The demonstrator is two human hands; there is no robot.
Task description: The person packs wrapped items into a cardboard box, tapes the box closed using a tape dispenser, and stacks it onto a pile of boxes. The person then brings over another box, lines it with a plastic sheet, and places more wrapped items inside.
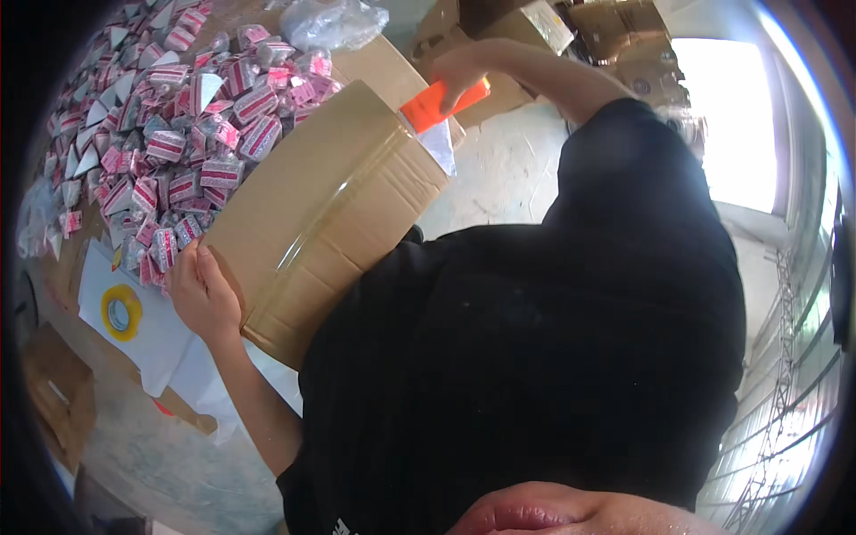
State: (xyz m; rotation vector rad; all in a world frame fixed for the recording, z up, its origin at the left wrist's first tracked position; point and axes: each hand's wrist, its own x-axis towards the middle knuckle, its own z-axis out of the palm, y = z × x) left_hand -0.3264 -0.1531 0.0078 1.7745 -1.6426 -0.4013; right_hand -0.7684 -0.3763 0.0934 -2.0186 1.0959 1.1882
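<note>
Pale floor (504,174) behind; carton (303,209) against black shirt (535,330). Left hand (205,290) at carton's left edge, grip unclear; right hand (461,69) closed around orange item (428,107). Keep carton braced.

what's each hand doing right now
Left hand: touching the rectangular brown cardboard box; grip unclear.
Right hand: closed, holding a flat orange rectangular object.

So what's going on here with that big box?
A person in a black shirt has their left hand on one end of a brown cardboard box. Their right hand holds an orange object by the other end. A shiny tape strip runs along the box. Beside it are a heap of small wrapped pink-and-white pieces and a yellow tape roll.
</note>
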